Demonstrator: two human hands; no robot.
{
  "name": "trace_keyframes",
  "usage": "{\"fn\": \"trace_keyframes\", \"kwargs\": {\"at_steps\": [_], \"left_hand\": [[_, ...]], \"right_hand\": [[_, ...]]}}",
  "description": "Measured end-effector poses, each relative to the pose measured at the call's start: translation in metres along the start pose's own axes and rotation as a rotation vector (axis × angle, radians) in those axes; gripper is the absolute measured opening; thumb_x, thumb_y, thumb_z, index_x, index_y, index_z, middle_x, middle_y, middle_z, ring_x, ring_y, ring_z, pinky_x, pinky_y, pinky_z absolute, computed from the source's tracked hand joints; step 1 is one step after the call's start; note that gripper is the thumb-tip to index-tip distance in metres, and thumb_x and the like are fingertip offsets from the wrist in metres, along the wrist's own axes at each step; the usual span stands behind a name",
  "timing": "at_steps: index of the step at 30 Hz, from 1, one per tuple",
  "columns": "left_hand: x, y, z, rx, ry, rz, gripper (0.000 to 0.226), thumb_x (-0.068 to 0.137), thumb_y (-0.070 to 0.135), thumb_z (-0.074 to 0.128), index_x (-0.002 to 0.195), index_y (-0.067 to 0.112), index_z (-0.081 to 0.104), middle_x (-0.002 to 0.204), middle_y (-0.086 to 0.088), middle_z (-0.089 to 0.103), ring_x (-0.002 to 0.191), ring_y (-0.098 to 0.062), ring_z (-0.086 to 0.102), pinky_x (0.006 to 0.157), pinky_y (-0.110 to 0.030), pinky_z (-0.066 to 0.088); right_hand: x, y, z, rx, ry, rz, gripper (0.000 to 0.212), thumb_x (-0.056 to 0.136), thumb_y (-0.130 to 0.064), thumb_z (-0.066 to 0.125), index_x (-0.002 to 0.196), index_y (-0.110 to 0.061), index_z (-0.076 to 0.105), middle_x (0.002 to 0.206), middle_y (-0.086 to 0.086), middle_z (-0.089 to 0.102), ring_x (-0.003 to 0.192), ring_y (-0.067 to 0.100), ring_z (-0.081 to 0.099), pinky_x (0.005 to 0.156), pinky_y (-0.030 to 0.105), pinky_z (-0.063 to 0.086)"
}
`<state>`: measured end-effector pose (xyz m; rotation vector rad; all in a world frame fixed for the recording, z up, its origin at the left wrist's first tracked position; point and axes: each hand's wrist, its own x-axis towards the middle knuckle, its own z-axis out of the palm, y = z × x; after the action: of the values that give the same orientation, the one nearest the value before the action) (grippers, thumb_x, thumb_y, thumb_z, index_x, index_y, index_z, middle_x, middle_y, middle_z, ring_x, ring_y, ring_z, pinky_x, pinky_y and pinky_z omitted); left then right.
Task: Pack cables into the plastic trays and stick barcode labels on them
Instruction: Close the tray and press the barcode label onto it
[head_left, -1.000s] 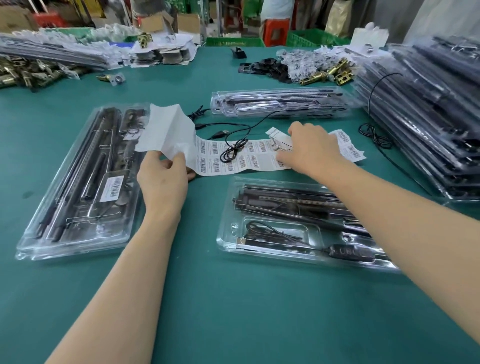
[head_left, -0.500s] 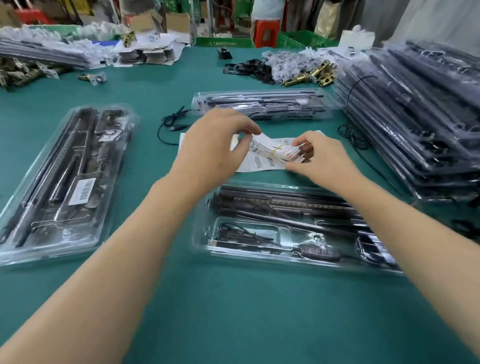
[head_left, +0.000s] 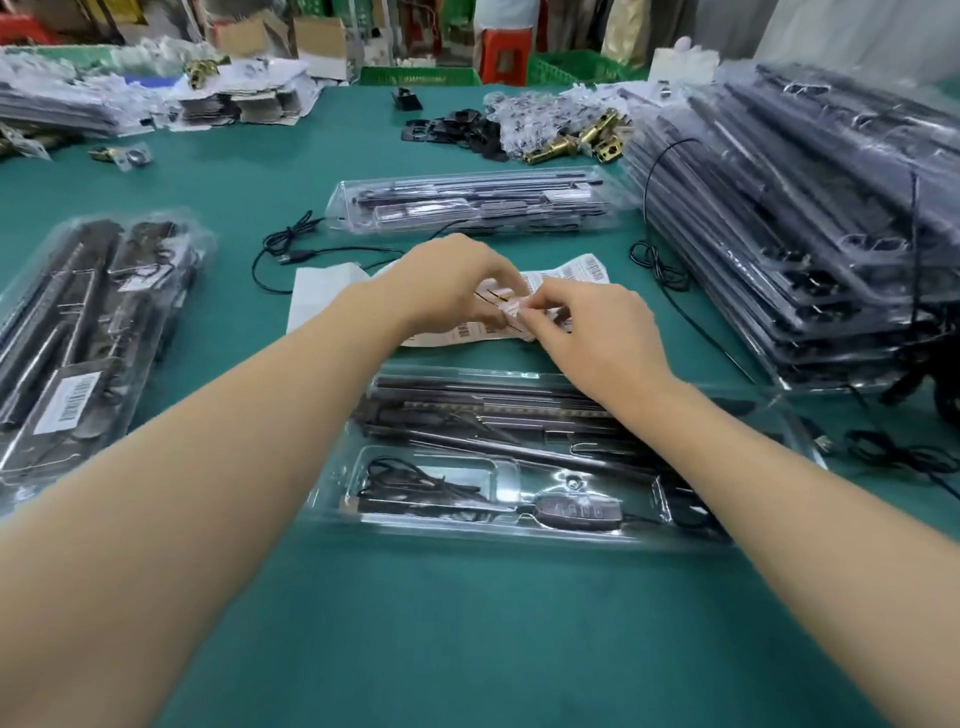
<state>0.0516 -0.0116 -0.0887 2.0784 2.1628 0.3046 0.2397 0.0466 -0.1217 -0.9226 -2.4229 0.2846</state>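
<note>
Green-topped desk (head_left: 467, 649) carries one labelled clear plastic tray (head_left: 78, 364) at left, while the nearest cable-filled clear tray (head_left: 519, 467) looks unlabelled; both hands, left (head_left: 447, 280) and right (head_left: 597, 332), pinch the white barcode label sheet (head_left: 467, 332) just beyond it.

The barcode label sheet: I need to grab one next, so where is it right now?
In the head view the barcode label sheet lies mid-table on the green mat, under both hands, just beyond the nearest plastic tray and before the far tray.
</note>
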Motion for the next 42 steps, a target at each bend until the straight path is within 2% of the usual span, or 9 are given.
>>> {"fn": "trace_keyframes", "kwargs": {"at_steps": [9,11,15,20,26,34,37,39,42], "left_hand": [[0.012,-0.022,-0.002,-0.255,-0.037,0.042,0.044,0.076,0.039,0.087,0.118,0.035,0.074,0.113,0.024,0.070,0.092,0.018,0.057,0.075,0.007,0.030],[0.014,-0.025,0.000,-0.300,-0.034,0.038,0.041,0.076,0.037,0.088,0.113,0.039,0.074,0.112,0.025,0.071,0.096,0.026,0.053,0.075,0.006,0.032],[0.015,-0.027,0.004,-0.366,-0.028,0.036,0.038,0.076,0.034,0.089,0.109,0.039,0.072,0.112,0.021,0.072,0.109,0.009,0.061,0.076,-0.002,0.037],[0.014,-0.025,0.003,-0.326,-0.024,0.052,0.038,0.077,0.032,0.088,0.111,0.035,0.072,0.106,0.020,0.072,0.103,0.013,0.059,0.077,-0.012,0.039],[0.009,-0.024,0.002,-0.214,-0.003,0.078,0.050,0.074,0.040,0.089,0.121,0.034,0.072,0.115,0.012,0.072,0.107,-0.007,0.061,0.089,-0.027,0.044],[0.013,-0.025,0.000,-0.148,-0.024,0.070,0.053,0.075,0.041,0.087,0.124,0.026,0.073,0.120,0.009,0.069,0.111,-0.012,0.059,0.089,-0.024,0.041],[0.013,-0.022,0.000,-0.160,-0.028,0.059,0.053,0.074,0.042,0.087,0.123,0.028,0.073,0.120,0.009,0.071,0.110,-0.012,0.061,0.088,-0.024,0.041],[0.013,-0.021,-0.001,-0.157,-0.031,0.052,0.053,0.074,0.042,0.086,0.123,0.029,0.073,0.121,0.009,0.071,0.111,-0.011,0.061,0.090,-0.022,0.040],[0.012,-0.022,0.000,-0.152,-0.035,0.027,0.052,0.074,0.042,0.087,0.123,0.029,0.073,0.122,0.009,0.071,0.114,-0.012,0.061,0.095,-0.025,0.043]], "right_hand": [[0.005,0.000,0.001,-0.003,-0.017,0.088,0.014,0.096,-0.042,0.066,0.087,-0.031,0.069,0.081,-0.016,0.070,0.084,0.012,0.064,0.088,0.035,0.030],[0.005,-0.003,0.001,-0.030,-0.026,0.097,0.014,0.097,-0.040,0.062,0.088,-0.031,0.068,0.083,-0.015,0.071,0.084,0.012,0.064,0.088,0.034,0.028],[0.010,-0.010,0.000,0.020,-0.054,0.210,0.017,0.097,-0.037,0.055,0.086,-0.031,0.067,0.083,-0.013,0.070,0.085,0.015,0.063,0.094,0.039,0.040],[0.026,-0.027,0.007,0.285,-0.073,0.484,0.037,0.086,-0.051,0.069,0.073,-0.016,0.075,0.060,-0.008,0.060,0.067,0.014,0.058,0.083,0.039,0.042],[0.033,-0.034,0.011,0.315,-0.076,0.634,0.018,0.081,-0.036,0.071,0.076,-0.020,0.077,0.074,-0.003,0.063,0.110,0.028,0.061,0.101,0.046,0.048],[0.017,-0.007,-0.025,0.434,-0.086,0.661,0.046,0.074,-0.025,0.073,0.047,-0.020,0.035,0.043,-0.008,0.024,0.055,0.018,0.024,0.060,0.032,0.023],[0.007,0.003,-0.036,0.469,-0.039,0.645,0.030,0.073,-0.025,0.071,0.060,-0.003,0.055,0.062,0.011,0.039,0.063,0.019,0.032,0.061,0.032,0.026],[-0.001,0.008,-0.044,0.502,-0.007,0.628,0.030,0.077,-0.023,0.068,0.075,0.007,0.068,0.067,0.019,0.064,0.056,0.016,0.057,0.060,0.028,0.036],[-0.016,0.012,-0.069,0.600,0.077,0.618,0.020,0.087,-0.017,0.061,0.075,-0.005,0.071,0.076,0.002,0.078,0.063,0.014,0.076,0.055,0.026,0.048]]}}
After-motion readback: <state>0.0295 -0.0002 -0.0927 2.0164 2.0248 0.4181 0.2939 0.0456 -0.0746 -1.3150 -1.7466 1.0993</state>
